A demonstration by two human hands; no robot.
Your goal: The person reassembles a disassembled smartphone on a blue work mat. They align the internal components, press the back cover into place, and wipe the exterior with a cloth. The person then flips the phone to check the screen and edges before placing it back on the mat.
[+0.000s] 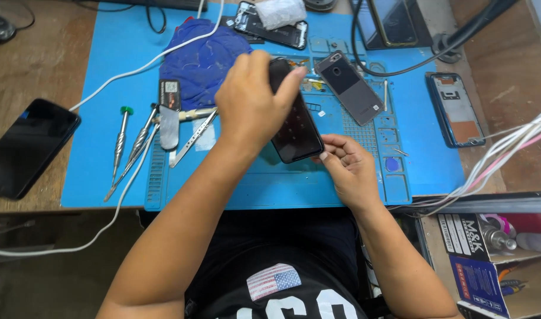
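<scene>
A black smartphone is held tilted above the blue work mat. My left hand grips its upper end, fingers wrapped over the top edge. My right hand pinches the lower right corner from below. The phone's dark face points up toward me.
A grey phone back cover lies right of the phone. Screwdrivers and tweezers lie on the mat's left, beside a blue cloth. A phone frame sits at the mat's right edge, another black phone on the wooden table at left. White cable crosses the mat.
</scene>
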